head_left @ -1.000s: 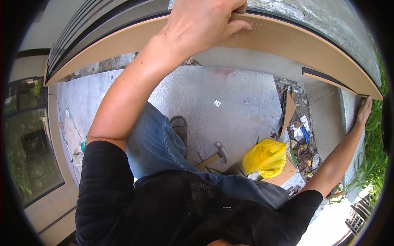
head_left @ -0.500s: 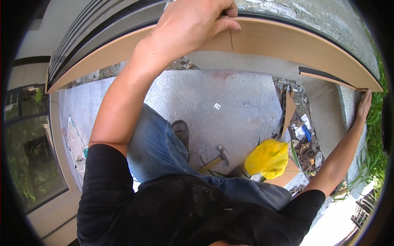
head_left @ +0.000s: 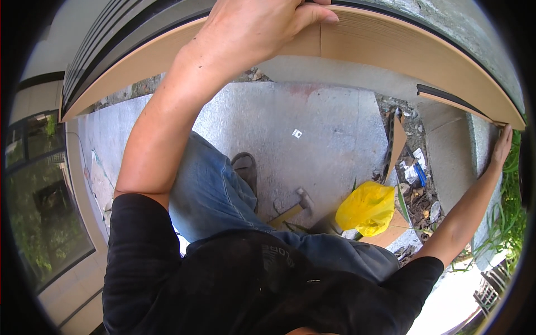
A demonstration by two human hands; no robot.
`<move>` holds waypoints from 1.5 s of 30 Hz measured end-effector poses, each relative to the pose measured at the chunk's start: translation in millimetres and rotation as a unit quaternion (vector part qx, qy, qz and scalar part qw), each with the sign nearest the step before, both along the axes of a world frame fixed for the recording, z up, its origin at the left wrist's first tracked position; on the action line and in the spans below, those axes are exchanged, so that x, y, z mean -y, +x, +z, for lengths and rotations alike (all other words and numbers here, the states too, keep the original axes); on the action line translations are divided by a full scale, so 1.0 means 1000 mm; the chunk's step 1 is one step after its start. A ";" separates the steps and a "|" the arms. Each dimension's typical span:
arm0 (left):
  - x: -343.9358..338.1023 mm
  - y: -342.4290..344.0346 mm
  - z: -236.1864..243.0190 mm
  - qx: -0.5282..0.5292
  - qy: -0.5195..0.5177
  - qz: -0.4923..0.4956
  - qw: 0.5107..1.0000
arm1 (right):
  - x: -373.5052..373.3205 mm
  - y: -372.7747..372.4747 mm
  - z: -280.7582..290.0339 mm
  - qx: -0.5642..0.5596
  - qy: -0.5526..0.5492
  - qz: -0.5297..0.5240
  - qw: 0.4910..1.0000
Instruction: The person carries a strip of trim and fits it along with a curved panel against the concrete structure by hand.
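Note:
Across the top runs a long tan plank (head_left: 391, 42) with a black upper edge and a thin seam line near its middle. My left hand (head_left: 262, 25) grips its upper edge just left of that seam, thumb against the tan face; the other fingers are partly cut off by the frame. At the plank's right end, my right hand (head_left: 504, 146) holds the corner with its fingers together, its thumb hidden. A shorter tan strip with a black channel (head_left: 452, 99) slants up to that same end.
A hammer (head_left: 296, 207) lies on the grey slab (head_left: 268, 117) by my sandalled foot. Right of it are a yellow plastic bag (head_left: 365, 209), tan offcuts (head_left: 397, 142) and a blue object (head_left: 420, 174) among debris. Grass (head_left: 509, 195) borders the far right; windows (head_left: 47, 206) stand left.
My left hand has shifted slightly up and right along the plank's edge, and its fingers show less. The whole view has moved a little; both hands stay on the plank.

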State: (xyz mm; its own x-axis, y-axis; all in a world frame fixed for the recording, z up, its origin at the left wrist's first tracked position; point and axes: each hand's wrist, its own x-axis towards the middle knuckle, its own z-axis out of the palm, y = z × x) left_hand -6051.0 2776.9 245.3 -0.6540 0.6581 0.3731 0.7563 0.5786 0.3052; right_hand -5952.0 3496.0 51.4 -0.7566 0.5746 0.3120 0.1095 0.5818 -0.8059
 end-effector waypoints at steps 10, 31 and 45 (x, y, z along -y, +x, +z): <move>-0.006 0.006 0.002 0.037 0.004 0.057 0.998 | -0.012 0.005 -0.005 -0.017 -0.037 -0.017 0.999; 0.000 0.006 0.004 0.024 0.005 0.057 0.998 | -0.016 -0.006 -0.008 -0.026 -0.109 -0.015 0.994; -0.020 0.020 -0.001 0.024 0.000 0.128 0.991 | 0.082 0.005 0.033 -0.018 0.018 -0.030 0.999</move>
